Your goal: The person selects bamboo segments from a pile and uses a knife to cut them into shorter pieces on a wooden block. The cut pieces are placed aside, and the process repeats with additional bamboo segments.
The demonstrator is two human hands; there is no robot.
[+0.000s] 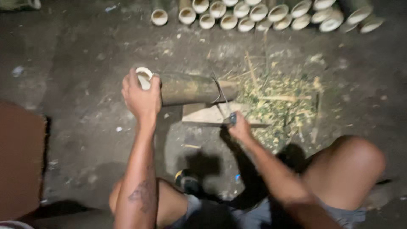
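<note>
We see a dim scene lit by one harsh light from above and behind us, brightest around the middle of the concrete floor (85, 63) and fading to near black at the corners. Hard shadows fall beneath the right hand (240, 127) and its forearm. The left hand (141, 96) looks washed and soft. Motion blur smears everything slightly; the pale cut ends of the bamboo tubes (271, 15) glare, and the shavings pile (280, 101) is mushy with noise.

The top edge is cutting off the row of pale hollow bamboo sections (263, 15). The right hand (240, 127) is covering the handle of a thin, motion-blurred blade (221, 99), while the brown flat board (21, 161) is running off the left edge.
</note>
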